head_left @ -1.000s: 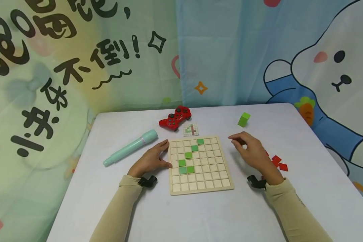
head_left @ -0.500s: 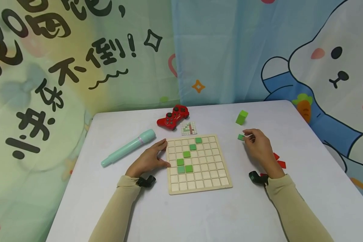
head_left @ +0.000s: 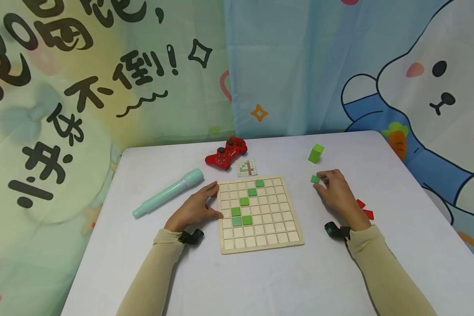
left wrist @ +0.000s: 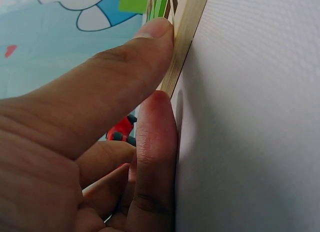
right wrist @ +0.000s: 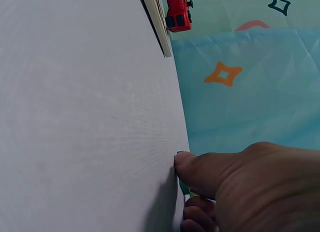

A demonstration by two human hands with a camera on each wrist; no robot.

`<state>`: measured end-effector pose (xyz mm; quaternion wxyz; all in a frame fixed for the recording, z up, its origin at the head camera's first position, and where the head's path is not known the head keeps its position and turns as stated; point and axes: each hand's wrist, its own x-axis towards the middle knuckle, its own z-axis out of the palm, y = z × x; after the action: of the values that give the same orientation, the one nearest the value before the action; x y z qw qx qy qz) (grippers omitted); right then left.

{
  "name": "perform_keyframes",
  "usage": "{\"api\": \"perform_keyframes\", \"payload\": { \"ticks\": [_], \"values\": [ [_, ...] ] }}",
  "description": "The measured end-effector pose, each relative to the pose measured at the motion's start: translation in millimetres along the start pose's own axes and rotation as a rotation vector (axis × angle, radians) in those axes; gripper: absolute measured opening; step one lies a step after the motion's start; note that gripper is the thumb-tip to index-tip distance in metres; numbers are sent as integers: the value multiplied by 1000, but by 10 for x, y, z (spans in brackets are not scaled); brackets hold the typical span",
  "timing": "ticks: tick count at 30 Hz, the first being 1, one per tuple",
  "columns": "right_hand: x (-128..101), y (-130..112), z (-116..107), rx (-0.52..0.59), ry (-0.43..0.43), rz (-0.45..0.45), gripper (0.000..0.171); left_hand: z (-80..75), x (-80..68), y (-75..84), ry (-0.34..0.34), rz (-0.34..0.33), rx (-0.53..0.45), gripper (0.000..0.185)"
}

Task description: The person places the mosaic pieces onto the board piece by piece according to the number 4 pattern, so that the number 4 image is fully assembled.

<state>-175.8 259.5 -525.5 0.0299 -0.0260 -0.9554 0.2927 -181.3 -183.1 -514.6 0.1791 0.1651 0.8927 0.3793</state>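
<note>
A wooden grid board (head_left: 274, 240) lies mid-table with several green square tiles (head_left: 244, 201) in its cells. My left hand (head_left: 194, 209) rests against its left edge, thumb and fingers spread along the side. In the left wrist view, the thumb of the left hand (left wrist: 100, 87) touches the wooden frame (left wrist: 182, 52). Right of the board, my right hand (head_left: 333, 192) has thumb and index finger around a loose green tile (head_left: 315, 179) low at the tabletop. The right wrist view shows the right hand's (right wrist: 250, 182) thumb partly hiding that tile.
A small pattern card (head_left: 247, 168) and a red game controller (head_left: 226, 153) lie behind the board. A mint-green tube-like stick (head_left: 167, 194) lies at left. A green block or stack (head_left: 316, 153) stands back right. Several red tiles (head_left: 367, 214) sit by the right wrist.
My right hand has gone outward to the loose green tile, and its thumb and index finger have parted around it. The left hand stays at the board's edge. The head view shifted slightly.
</note>
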Motion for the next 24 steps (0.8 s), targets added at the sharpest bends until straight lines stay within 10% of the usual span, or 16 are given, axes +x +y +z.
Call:
{"api": "perform_keyframes", "payload": {
  "ticks": [24],
  "values": [
    [-172,-480,-159,19,-65,-117,30,-8,-1,-19,1,18,-10,106]
  ]
}}
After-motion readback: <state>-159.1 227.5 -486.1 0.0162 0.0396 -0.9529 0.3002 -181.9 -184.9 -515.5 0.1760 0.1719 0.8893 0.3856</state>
